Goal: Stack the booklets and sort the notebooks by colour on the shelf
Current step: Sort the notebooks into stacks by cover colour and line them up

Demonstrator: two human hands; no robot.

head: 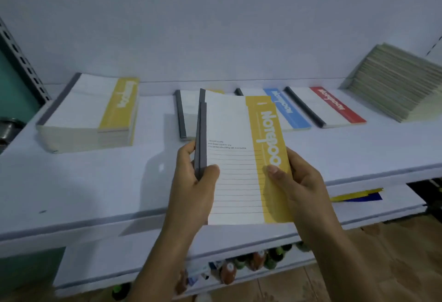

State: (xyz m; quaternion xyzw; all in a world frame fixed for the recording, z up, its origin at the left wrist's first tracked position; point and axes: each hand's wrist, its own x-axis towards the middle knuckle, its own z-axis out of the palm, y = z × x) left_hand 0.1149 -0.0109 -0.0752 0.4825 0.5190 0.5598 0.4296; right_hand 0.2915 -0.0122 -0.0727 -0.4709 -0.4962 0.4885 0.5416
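bottles [253,261] low centre | yellow-and-blue sheets [358,196] lower right | slotted upright [26,65] far left

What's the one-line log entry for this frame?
left hand: grips yellow notebooks at spine | right hand: pinches their yellow edge | held over shelf | yellow stack left | blue notebook, red notebook behind

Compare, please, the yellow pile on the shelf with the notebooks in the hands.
The yellow pile lies flat on the shelf; the held notebooks are tilted above it, gripped by the left hand and right hand. The pile is many thick; the held notebooks look like two. Both show grey spines and yellow bands.
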